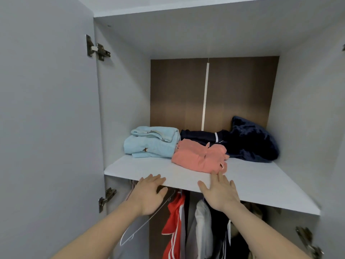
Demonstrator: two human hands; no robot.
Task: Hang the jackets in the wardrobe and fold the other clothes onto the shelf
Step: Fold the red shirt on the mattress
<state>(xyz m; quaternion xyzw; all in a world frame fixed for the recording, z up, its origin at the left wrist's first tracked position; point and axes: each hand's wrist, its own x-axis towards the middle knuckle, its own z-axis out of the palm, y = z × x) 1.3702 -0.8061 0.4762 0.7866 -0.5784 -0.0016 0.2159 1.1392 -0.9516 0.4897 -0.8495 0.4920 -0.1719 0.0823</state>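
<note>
On the grey wardrobe shelf lie a folded light blue garment at the left, a folded pink garment in front, and dark navy clothes at the back right. My left hand is open, fingers spread at the shelf's front edge. My right hand is open too, its fingertips close to the pink garment's near edge. Below the shelf hang a red jacket with white stripes, a white jacket and a dark jacket.
The left wardrobe door stands open with metal hinges. A clear empty hanger hangs under my left hand. The front right part of the shelf is bare. The back panel is brown wood.
</note>
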